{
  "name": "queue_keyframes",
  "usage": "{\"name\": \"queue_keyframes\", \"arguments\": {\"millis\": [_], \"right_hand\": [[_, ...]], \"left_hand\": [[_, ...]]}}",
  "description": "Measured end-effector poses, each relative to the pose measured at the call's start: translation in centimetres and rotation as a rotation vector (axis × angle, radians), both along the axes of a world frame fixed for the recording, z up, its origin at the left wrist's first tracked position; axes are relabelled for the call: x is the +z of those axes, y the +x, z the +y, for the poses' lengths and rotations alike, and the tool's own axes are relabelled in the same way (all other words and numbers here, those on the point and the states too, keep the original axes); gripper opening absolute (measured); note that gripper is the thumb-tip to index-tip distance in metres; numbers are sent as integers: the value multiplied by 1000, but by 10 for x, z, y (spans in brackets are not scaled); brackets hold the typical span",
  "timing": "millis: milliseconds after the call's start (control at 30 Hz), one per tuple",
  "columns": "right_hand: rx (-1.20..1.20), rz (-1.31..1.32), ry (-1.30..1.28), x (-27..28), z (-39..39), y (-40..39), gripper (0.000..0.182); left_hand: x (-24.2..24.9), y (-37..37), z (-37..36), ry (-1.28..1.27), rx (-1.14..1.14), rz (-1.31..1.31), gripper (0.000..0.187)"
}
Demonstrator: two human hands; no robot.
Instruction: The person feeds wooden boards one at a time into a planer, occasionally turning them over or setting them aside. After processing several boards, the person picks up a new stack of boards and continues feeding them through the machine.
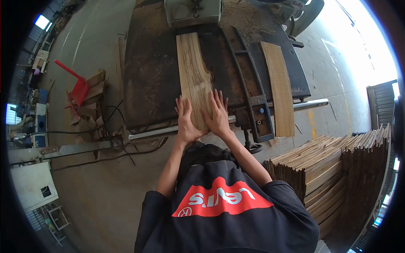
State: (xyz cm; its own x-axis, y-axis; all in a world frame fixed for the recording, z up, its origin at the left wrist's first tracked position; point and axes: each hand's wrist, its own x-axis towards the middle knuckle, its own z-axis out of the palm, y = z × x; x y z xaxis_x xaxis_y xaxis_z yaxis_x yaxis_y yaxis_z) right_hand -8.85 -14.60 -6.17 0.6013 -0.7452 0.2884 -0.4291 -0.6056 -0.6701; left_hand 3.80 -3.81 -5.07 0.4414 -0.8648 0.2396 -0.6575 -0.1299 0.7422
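A long wooden board (192, 63) lies on the dark machine table, its far end at the machine housing and its right edge uneven, with a notch. My left hand (187, 123) grips the board's near left edge, fingers pointing forward and thumb at the near end. On the opposite edge, my right hand (218, 117) holds the board with its thumb on top and its fingers extended along the right side. The undersides of both hands are hidden.
The machine housing (194, 12) stands at the far end of the dark table (147, 80). Right of the board are a black metal fence (249, 80) and another plank (278, 88). Stacked boards (322, 181) stand at right. A red dustpan (79, 89) and cables lie left.
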Motion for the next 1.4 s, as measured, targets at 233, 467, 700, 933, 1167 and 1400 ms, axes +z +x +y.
{"name": "queue_keyframes", "arguments": {"millis": [233,467,700,933,1167,1400], "right_hand": [[-33,23,-32,-2,-22,24,73],[-71,88,-102,-6,-37,28,70],[-99,94,-182,-10,-79,55,59],[-191,117,-234,-11,-116,86,52],[-217,115,-287,-9,-170,132,50],[-174,210,-220,6,-193,143,57]], "left_hand": [[-2,26,-27,36,-14,-124,141],[-2,30,-41,76,-9,-185,135],[1,49,-77,126,9,-235,136],[6,75,-115,194,-9,-279,135],[11,118,-170,201,7,-367,134],[10,205,-192,91,76,-409,115]]}}
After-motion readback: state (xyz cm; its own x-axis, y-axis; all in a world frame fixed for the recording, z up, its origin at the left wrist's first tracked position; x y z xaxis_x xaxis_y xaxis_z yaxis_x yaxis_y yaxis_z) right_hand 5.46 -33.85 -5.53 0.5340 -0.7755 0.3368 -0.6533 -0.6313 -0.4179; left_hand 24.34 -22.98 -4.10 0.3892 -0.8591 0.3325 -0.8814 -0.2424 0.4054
